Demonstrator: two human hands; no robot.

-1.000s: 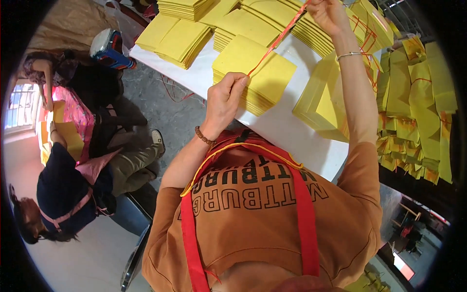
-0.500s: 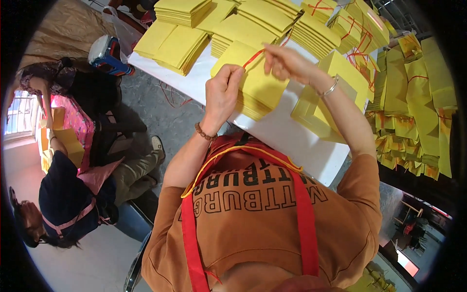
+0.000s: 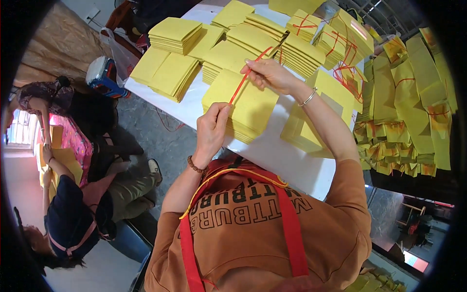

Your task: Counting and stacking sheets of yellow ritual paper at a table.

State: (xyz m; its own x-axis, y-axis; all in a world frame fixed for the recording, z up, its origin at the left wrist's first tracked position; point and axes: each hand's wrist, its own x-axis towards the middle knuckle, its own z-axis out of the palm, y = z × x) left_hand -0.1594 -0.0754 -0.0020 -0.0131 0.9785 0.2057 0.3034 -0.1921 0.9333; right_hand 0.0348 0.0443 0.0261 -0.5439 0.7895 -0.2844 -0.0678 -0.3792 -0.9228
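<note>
We see a thin red string (image 3: 242, 82) stretched taut in a slanting line above a stack of flat yellow paper sheets (image 3: 245, 104). The stack is squarish, matte and many layers thick, its edges showing as fine stripes, and it lies on the white worktop (image 3: 287, 160) just in front of the person's chest.

The left hand (image 3: 211, 129) is closed, fingers curled in and thumb pinched against them on the lower end of the string, right at the near edge of the stack. The right hand (image 3: 269, 74) is also closed, its fingertips pinching the upper part of the string above the far corner of the stack; the string's free end pokes out beyond it. A beaded bracelet (image 3: 195, 166) sits on the left wrist and a thin metal bangle (image 3: 308, 97) on the right.

Farther out on the worktop lie more loose yellow stacks (image 3: 176, 35), fanned and overlapping. To the right we find bundles already tied crosswise with red string (image 3: 340, 41), and beyond the worktop's edge a bank of folded yellow paper pieces (image 3: 413, 102) with orange tinted rims. A blue and white tape dispenser (image 3: 101, 74) sits off the left corner. On the floor to the left, two other people (image 3: 73, 214) sit low among pink and yellow paper.
</note>
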